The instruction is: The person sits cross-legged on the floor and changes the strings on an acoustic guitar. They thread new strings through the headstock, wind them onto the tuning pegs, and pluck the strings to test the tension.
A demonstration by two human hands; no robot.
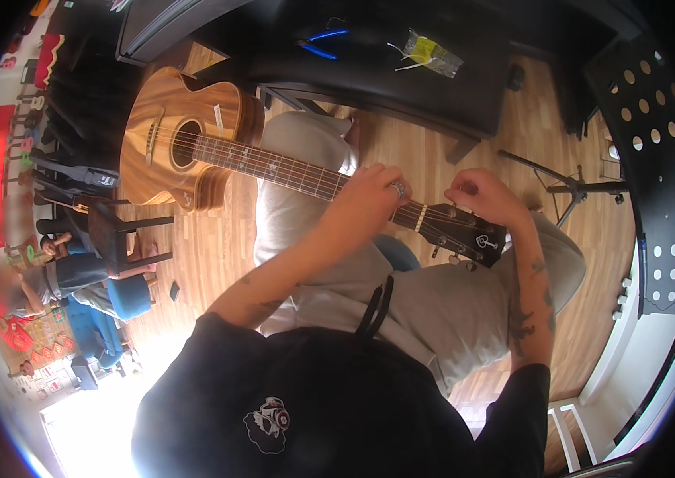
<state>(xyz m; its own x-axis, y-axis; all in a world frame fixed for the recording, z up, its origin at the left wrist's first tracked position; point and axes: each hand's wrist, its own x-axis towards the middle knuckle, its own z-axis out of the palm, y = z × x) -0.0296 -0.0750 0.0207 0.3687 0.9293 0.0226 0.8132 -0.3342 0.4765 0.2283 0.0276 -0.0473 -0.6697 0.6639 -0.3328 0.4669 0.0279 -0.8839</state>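
Observation:
An acoustic guitar (164, 143) with a brown wooden body lies across my lap, its neck (273, 169) slanting down to the right. My left hand (377, 195), with a ring on one finger, is closed over the strings at the upper end of the neck, just short of the pale nut. Whether a single string is pinched there is hidden. Beyond the nut is the black headstock (465, 235) with several tuning pegs (465, 263). My right hand (485, 195) hovers at its far edge, thumb and fingers curled together by the pegs; what they grip is too small to tell.
On a black bench (369, 88) ahead lie blue-handled pliers (321, 46) and a clear packet with a yellow label (426, 52). A perforated black music stand (648, 159) is at the right. A dark stool (118, 231) and a seated person (35, 283) are at the left.

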